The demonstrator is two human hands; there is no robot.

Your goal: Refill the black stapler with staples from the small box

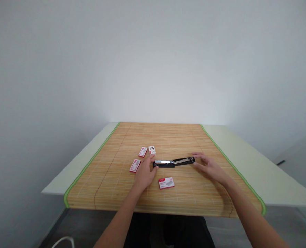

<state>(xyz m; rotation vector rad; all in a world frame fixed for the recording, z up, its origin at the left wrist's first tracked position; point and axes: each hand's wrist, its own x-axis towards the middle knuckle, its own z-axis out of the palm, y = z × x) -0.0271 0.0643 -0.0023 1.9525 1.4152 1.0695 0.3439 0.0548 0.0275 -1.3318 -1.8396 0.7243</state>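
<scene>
Your stapler [168,164] lies opened out on the slatted mat [168,137], between your two hands and just beyond the nearest staple box [166,183]. Your left hand [144,172] is lightly clamped on its left end, thumb on the near side and fingers on the far side. Your right hand [211,168] has its thumb and fingers apart, straddling the other end; whether they press on it is too small to tell.

Expect something fairly light yet rigid, with a hinge that lets the two halves swing. Take it by the dark outer shell, which should grip better than the bright metal channel (smooth, and probably slippery). Holding both ends should keep the long, narrow shape from folding.

The mat looks like thin bamboo strips, ridged crosswise and bound in green cloth along its sides, over a smooth white bench [261,179]. The red-and-white boxes, including the far-left box [143,152] and the box by your left hand [134,165], look like stiff, flat card; pinch them by their edges, since a hard squeeze could crush them.
</scene>
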